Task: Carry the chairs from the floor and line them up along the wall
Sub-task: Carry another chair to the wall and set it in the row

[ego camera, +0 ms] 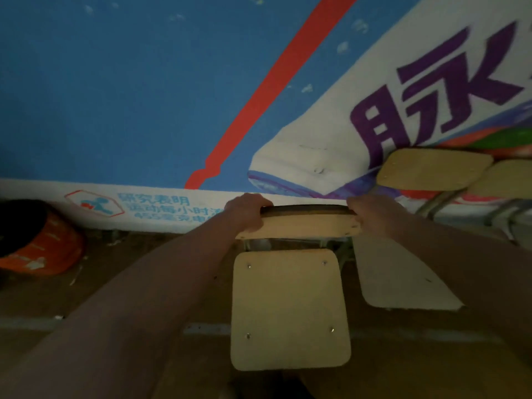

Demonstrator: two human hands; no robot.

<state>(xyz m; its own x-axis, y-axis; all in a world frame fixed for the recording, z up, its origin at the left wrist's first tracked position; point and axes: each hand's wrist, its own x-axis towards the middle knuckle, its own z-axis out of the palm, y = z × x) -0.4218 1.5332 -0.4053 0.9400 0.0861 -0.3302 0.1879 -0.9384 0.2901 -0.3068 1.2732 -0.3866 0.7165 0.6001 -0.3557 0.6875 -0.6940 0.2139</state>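
A wooden chair [289,309] with a pale seat and backrest stands below me, its back close to the painted wall [115,96]. My left hand [247,211] grips the left end of the backrest's top edge. My right hand [371,211] grips the right end. A second chair [403,280] stands right beside it, partly hidden by my right arm. Farther right, two more chairs [434,168] show their backrests against the wall.
An orange and black bin [37,240] stands on the floor at the left, near the wall's white base strip. The wooden floor [129,254] between the bin and the held chair has only small scraps on it.
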